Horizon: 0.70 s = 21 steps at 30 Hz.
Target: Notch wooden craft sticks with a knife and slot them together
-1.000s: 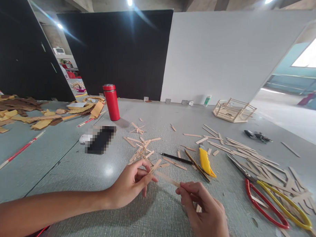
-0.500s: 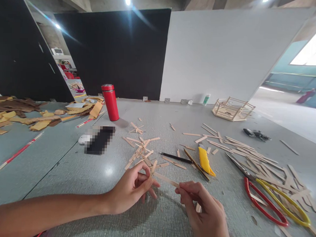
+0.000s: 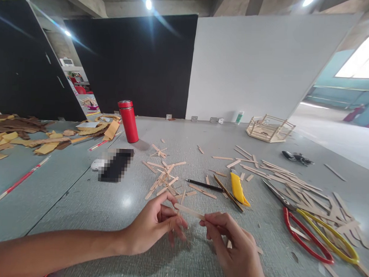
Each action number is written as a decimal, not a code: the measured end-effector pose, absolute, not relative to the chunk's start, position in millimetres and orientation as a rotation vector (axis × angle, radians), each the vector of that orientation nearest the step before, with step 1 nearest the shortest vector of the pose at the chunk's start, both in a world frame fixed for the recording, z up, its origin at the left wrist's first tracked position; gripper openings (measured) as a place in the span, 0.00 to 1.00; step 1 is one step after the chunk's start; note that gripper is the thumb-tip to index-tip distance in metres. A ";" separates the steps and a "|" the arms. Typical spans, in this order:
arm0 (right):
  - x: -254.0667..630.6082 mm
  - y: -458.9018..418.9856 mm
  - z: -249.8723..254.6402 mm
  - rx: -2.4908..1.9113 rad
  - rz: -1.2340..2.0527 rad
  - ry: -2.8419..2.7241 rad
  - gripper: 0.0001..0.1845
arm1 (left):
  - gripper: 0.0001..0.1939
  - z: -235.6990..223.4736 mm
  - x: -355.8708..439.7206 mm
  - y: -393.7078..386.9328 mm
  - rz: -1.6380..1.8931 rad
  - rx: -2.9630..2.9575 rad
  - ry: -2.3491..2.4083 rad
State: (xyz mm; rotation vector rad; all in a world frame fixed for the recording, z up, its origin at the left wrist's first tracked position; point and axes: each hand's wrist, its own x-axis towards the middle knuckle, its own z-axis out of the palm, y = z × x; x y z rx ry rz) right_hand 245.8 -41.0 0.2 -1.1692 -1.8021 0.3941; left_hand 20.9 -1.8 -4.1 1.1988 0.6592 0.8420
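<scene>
A flat wooden craft stick is pinched between the thumb and index finger of my right hand, which is closed. Another stick shows under that palm. My left hand is curled around a short wooden stick piece that crosses the far end of the craft stick. Its index fingertip touches that end, and the thumb sits lower, with a gap between them. The lower fingers are blurred. Whether the two pieces are joined, I cannot tell. Just beyond my left hand lies a heap of stick pieces.
A black pen, a yellow utility knife and red-and-yellow-handled scissors lie near my right hand, beside many loose sticks. Farther back are a red flask, a phone and a wooden stick frame.
The craft stick's end has moved left across the short piece. My left thumb and index finger have spread farther apart, and my right hand has shifted slightly left.
</scene>
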 end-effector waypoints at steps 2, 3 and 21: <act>245.2 -42.2 1.5 -1.157 0.442 -1.895 0.06 | 0.21 -3.2 22.2 -5.2 0.803 1.198 0.631; 245.1 -43.0 2.1 -1.148 0.462 -1.936 0.07 | 0.21 -2.5 22.7 -6.5 0.786 1.199 0.619; 247.0 -42.2 0.0 -1.229 0.468 -1.747 0.06 | 0.17 -1.2 20.4 -0.5 0.775 1.263 0.710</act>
